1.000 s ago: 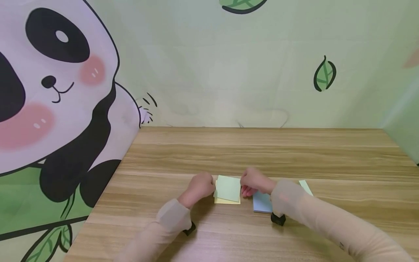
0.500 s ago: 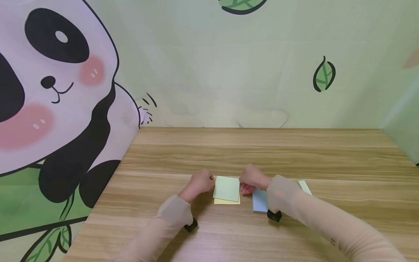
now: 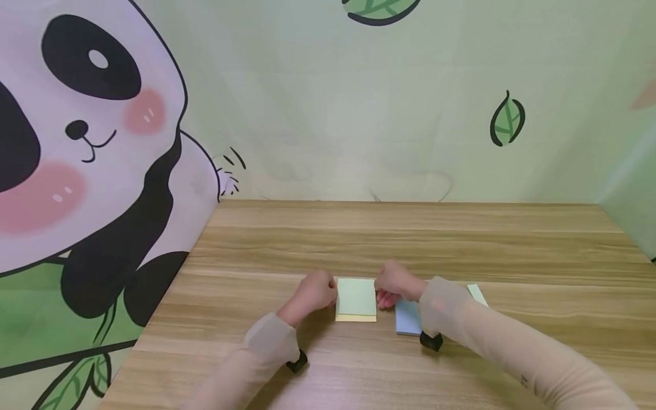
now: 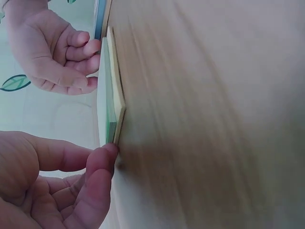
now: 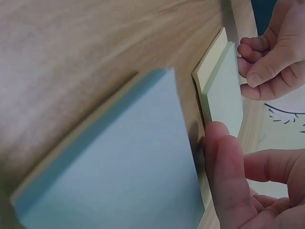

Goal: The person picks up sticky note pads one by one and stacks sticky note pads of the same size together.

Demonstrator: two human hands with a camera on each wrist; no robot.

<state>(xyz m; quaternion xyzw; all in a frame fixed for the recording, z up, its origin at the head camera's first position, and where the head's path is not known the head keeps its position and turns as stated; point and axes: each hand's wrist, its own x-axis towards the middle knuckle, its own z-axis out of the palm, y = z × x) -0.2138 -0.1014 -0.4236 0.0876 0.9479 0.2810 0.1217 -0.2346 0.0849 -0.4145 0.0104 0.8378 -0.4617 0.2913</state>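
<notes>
A pale green sticky note pad [image 3: 356, 296] lies on a yellow sticky note pad [image 3: 356, 318], their side edges nearly lined up. A yellow strip shows along the near edge. My left hand [image 3: 316, 289] grips the green pad's left edge; in the left wrist view its thumb and fingertips [image 4: 108, 151] meet at the corner. My right hand [image 3: 397, 282] is at the opposite edge, its curled fingertips [image 5: 220, 136] against the green pad. Below the right wrist lies a blue pad [image 3: 407, 319], partly hidden by the sleeve; a tan layer shows beneath it in the right wrist view.
The wooden table [image 3: 410, 239] reaches back to a wall cloth with a panda and leaves. A pale green strip [image 3: 478, 294] sticks out behind the right sleeve [image 3: 456, 304], mostly hidden. Black wrist cameras [image 3: 431, 340] sit under both wrists.
The green pad was tilted over the yellow one a second ago. It has turned slightly and now sits straight on it. Both hands have stayed at its sides, shifting only a little.
</notes>
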